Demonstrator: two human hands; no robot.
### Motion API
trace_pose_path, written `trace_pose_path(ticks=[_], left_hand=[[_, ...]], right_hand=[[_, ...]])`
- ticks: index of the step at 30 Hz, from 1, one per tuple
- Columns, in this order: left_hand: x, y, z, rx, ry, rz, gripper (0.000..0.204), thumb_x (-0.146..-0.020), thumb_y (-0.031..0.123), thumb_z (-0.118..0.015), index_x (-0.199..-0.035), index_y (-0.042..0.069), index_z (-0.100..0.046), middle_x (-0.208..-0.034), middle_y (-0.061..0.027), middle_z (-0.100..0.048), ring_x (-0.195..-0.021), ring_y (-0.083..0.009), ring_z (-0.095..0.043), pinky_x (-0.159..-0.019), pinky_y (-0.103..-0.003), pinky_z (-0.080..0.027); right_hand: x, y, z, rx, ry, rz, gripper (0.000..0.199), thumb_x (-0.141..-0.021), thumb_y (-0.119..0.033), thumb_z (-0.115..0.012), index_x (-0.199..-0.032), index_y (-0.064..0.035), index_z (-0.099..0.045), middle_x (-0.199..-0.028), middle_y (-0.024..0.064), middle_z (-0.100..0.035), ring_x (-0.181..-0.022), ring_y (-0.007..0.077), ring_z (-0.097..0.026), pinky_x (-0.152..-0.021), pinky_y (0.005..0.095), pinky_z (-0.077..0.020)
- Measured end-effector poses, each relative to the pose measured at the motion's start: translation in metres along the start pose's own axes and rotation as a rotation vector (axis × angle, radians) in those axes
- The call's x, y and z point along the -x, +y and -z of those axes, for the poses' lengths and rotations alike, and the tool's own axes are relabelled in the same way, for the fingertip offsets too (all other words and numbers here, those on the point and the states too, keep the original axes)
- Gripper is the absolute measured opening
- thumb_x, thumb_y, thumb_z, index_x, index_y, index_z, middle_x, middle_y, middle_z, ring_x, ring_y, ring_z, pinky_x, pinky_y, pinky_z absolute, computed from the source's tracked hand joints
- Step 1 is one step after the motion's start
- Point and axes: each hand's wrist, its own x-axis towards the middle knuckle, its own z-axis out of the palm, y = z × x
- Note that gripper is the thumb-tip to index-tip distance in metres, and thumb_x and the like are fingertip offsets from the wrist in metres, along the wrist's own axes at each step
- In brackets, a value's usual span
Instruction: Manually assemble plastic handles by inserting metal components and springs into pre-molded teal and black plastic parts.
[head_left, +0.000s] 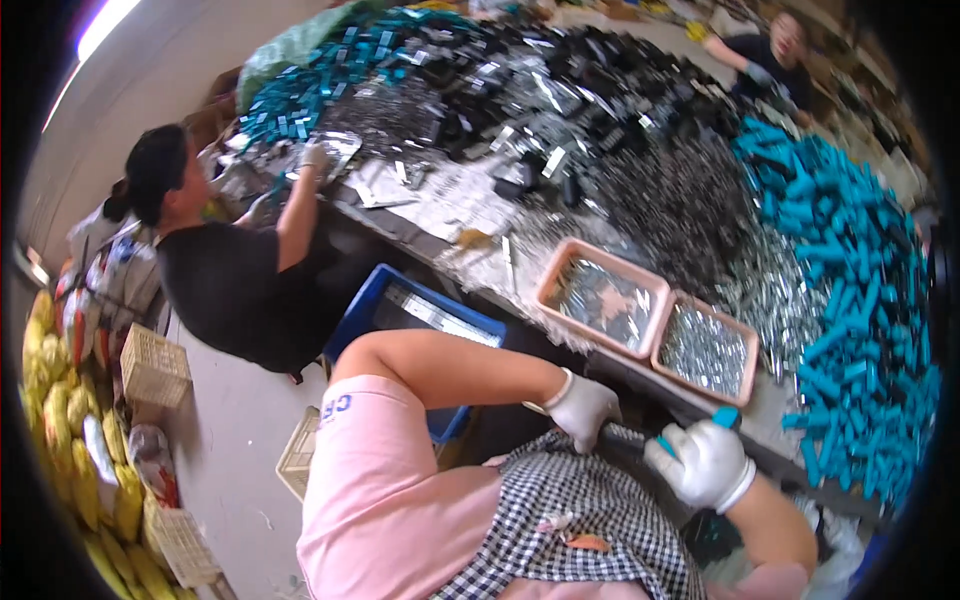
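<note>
My right hand (705, 466), in a white glove, is closed round a teal plastic handle (726, 417) whose ends stick out above and beside the fingers. My left hand (582, 408), also gloved in white, has its fingers bent together at the end of a short dark bar-like piece (626, 436). That piece spans the gap between both hands, over my checked apron (590, 500). Whether it joins the teal handle is hidden by my right fingers. Just beyond the hands, two pink trays sit on the table edge: one with flat clear pieces (605, 300), one with small shiny metal parts (705, 350).
Teal handles (850, 300) pile up on the right; dark parts (680, 200) heap in the middle. A blue crate (345, 325) stands left of my arm. One co-worker (235, 270) works at the left, another (775, 65) at the far right. Yellow sacks (75, 430) line the left side.
</note>
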Motion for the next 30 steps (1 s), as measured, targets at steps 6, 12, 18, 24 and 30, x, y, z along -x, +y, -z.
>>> trace_pose_path(ticks=[6, 12, 18, 24, 30], left_hand=[[0.016, 0.044, 0.034, -0.625, 0.422, 0.153, 0.023, -0.073, 0.017, -0.066, -0.093, 0.007, -0.069, -0.084, -0.0174, -0.070, -0.085, -0.0351, -0.069, -0.074, -0.046, -0.054], [0.019, 0.035, 0.045, -1.007, 0.686, 0.289, 0.015, -0.077, 0.018, -0.064, -0.089, 0.008, -0.062, -0.076, -0.0095, -0.066, -0.070, -0.0307, -0.068, -0.062, -0.043, -0.053], [0.016, 0.012, -0.002, -0.828, 0.582, 0.365, 0.019, -0.076, 0.020, -0.065, -0.090, 0.007, -0.061, -0.076, -0.0142, -0.067, -0.071, -0.0343, -0.068, -0.063, -0.045, -0.054], [0.020, 0.025, 0.016, -0.555, 0.975, 0.210, 0.017, -0.074, 0.018, -0.070, -0.086, 0.008, -0.065, -0.072, -0.0184, -0.065, -0.068, -0.0368, -0.067, -0.062, -0.048, -0.053], [0.016, 0.020, -0.022, -0.562, 0.497, 0.117, 0.025, -0.073, 0.021, -0.070, -0.093, 0.008, -0.064, -0.073, -0.0164, -0.065, -0.073, -0.0372, -0.066, -0.065, -0.047, -0.053]], right_hand=[[0.014, 0.012, -0.037, -0.786, 0.263, -0.623, 0.054, -0.078, -0.013, -0.062, -0.129, 0.0024, -0.056, -0.092, 0.0157, -0.069, -0.070, 0.0251, -0.067, -0.068, 0.0359, -0.0548], [0.007, -0.002, -0.048, -2.186, 0.870, -0.941, 0.073, -0.090, -0.046, -0.063, -0.141, 0.0018, -0.040, -0.118, 0.0200, -0.060, -0.102, 0.0290, -0.065, -0.086, 0.0440, -0.0566], [0.022, -0.017, -0.035, -0.361, 0.799, -0.556, 0.066, -0.086, -0.029, -0.063, -0.144, -0.0024, -0.045, -0.152, 0.0248, -0.037, -0.142, 0.0420, -0.035, -0.116, 0.0481, -0.0272], [0.040, 0.012, -0.083, -1.100, 1.026, -0.787, 0.049, -0.096, -0.021, -0.050, -0.137, 0.0063, -0.050, -0.144, 0.0213, -0.050, -0.137, 0.0298, -0.045, -0.116, 0.0418, -0.0288], [0.026, 0.021, -0.043, -1.069, 0.975, -0.692, 0.050, -0.100, -0.027, -0.045, -0.139, 0.0040, -0.049, -0.139, 0.0190, -0.056, -0.132, 0.0295, -0.051, -0.116, 0.0410, -0.0303]])
